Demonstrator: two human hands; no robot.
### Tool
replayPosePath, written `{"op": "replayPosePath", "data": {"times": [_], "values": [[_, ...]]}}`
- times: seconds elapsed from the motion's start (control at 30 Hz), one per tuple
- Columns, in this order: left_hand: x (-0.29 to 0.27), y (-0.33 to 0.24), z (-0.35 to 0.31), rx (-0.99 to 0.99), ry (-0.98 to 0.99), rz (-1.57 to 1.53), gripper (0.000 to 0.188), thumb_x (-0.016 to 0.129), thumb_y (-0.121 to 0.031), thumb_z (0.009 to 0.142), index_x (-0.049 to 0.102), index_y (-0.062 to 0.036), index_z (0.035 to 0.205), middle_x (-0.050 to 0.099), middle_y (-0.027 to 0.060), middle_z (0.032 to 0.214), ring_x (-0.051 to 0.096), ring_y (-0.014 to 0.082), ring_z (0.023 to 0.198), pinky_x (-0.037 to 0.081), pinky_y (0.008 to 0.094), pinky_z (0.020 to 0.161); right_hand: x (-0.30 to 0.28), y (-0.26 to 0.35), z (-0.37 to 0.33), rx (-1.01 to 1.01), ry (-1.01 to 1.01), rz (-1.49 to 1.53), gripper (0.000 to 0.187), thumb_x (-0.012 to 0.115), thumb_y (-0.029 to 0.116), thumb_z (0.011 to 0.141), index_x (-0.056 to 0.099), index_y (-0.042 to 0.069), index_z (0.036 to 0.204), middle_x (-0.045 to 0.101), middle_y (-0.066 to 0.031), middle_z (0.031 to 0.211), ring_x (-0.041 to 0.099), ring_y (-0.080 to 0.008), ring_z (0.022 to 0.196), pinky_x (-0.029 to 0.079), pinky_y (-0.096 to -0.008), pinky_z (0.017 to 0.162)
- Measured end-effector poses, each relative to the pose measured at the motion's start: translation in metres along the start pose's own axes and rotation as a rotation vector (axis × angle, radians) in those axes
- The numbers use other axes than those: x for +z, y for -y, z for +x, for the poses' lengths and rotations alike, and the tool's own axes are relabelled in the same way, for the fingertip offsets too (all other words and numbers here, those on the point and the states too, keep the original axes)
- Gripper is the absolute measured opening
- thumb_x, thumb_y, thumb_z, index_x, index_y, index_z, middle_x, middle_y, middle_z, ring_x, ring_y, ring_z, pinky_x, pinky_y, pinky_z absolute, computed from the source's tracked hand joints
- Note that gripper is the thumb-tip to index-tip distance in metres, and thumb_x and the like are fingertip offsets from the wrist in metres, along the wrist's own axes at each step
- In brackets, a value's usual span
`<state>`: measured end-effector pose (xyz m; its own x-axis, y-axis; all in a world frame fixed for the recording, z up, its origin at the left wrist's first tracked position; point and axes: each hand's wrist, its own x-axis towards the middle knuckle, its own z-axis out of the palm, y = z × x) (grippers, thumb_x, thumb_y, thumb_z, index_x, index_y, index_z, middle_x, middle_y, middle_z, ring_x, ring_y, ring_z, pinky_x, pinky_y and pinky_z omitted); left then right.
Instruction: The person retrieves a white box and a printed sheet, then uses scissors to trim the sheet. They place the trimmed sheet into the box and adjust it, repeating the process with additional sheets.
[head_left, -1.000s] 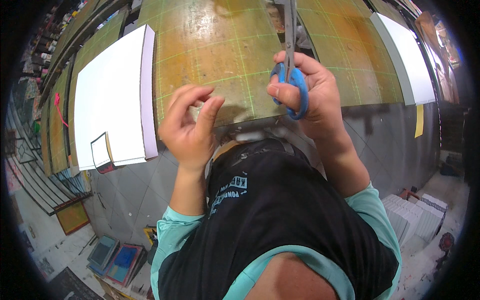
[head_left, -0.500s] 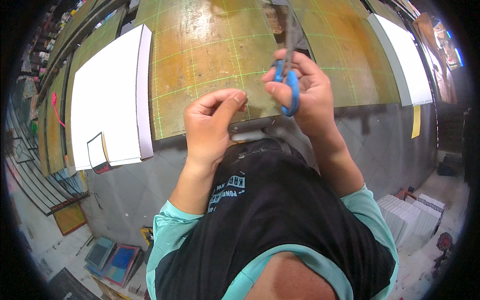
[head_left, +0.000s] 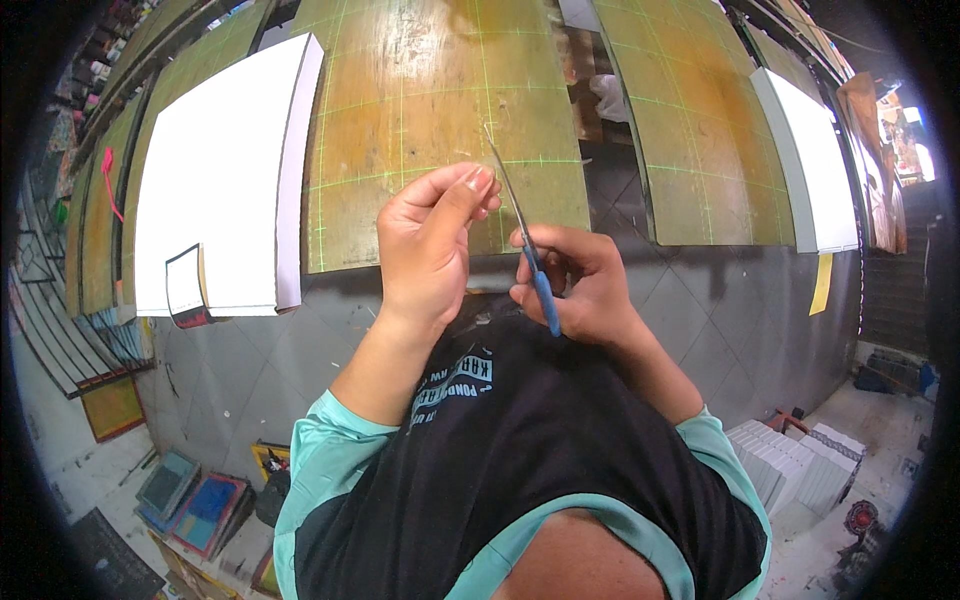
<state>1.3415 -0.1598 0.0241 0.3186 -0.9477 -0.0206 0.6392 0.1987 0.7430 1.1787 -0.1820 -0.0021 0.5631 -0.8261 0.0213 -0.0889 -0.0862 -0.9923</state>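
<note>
In front of my chest, my left hand (head_left: 430, 245) is closed, with the thumb pressed to the fingertips. What it pinches, if anything, is too small to make out. My right hand (head_left: 580, 285) grips a pair of scissors (head_left: 541, 284) by the blue handles. Seen edge-on, the scissors' thin blades point up and slightly left, just right of my left fingertips. Whether blades and fingers touch I cannot tell. Behind both hands lies a worn yellow-brown board (head_left: 400, 110) with green grid lines.
A large white panel (head_left: 225, 160) with a small black-edged piece at its near corner lies left. Another gridded board (head_left: 690, 150) is to the right past a gap, bearing a second white panel (head_left: 815, 160). Grey tiled floor (head_left: 680, 300) shows below. White stacked blocks (head_left: 785, 460) stand lower right.
My right hand has come down and slightly left, bringing the scissors' blades beside my left fingertips. The left hand has stayed closed and barely moved. The view has shifted a little.
</note>
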Motion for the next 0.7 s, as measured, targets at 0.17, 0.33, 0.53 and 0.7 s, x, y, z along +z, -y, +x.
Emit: {"op": "replayPosePath", "data": {"times": [0.17, 0.33, 0.53, 0.7], "values": [[-0.0005, 0.0037, 0.0015, 0.054, 0.035, 0.005, 0.014, 0.063, -0.005, 0.085, 0.062, 0.0057, 0.095, 0.064, 0.0086, 0.086, 0.058, 0.0133, 0.079, 0.046, 0.0245, 0.073, 0.0026, 0.0025, 0.0042, -0.114, -0.087, -0.158, 0.042, 0.076, 0.008, 0.062, 0.063, 0.007, 0.102, 0.057, -0.0002, 0.070, 0.045, -0.0041, 0.057, 0.036, -0.0210, 0.047], [-0.0023, 0.0076, 0.0010, 0.056, 0.046, 0.063, 0.012, 0.063, -0.003, 0.084, 0.063, 0.0044, 0.094, 0.064, 0.0069, 0.085, 0.058, 0.0115, 0.079, 0.047, 0.0241, 0.074, 0.0029, 0.0020, 0.0073, -0.190, -0.130, -0.227, 0.043, 0.076, 0.007, 0.061, 0.063, 0.008, 0.102, 0.058, -0.0014, 0.070, 0.046, -0.0061, 0.054, 0.036, -0.0220, 0.046], [-0.0041, 0.0080, 0.0000, 0.065, 0.037, 0.143, 0.011, 0.064, -0.002, 0.084, 0.064, 0.0034, 0.093, 0.065, 0.0060, 0.085, 0.060, 0.0094, 0.078, 0.048, 0.0226, 0.073, 0.0008, 0.0034, 0.0075, -0.168, -0.117, -0.211, 0.041, 0.076, 0.008, 0.062, 0.063, 0.007, 0.101, 0.059, -0.0029, 0.072, 0.050, -0.0065, 0.057, 0.038, -0.0224, 0.047], [-0.0045, 0.0073, -0.0006, 0.094, 0.061, 0.165, 0.011, 0.065, -0.001, 0.083, 0.064, 0.0037, 0.093, 0.065, 0.0061, 0.086, 0.060, 0.0093, 0.078, 0.048, 0.0218, 0.072, 0.0018, 0.0055, 0.0085, -0.192, -0.128, -0.222, 0.040, 0.076, 0.009, 0.064, 0.063, 0.006, 0.102, 0.060, -0.0044, 0.075, 0.052, -0.0070, 0.061, 0.040, -0.0224, 0.049]]}}
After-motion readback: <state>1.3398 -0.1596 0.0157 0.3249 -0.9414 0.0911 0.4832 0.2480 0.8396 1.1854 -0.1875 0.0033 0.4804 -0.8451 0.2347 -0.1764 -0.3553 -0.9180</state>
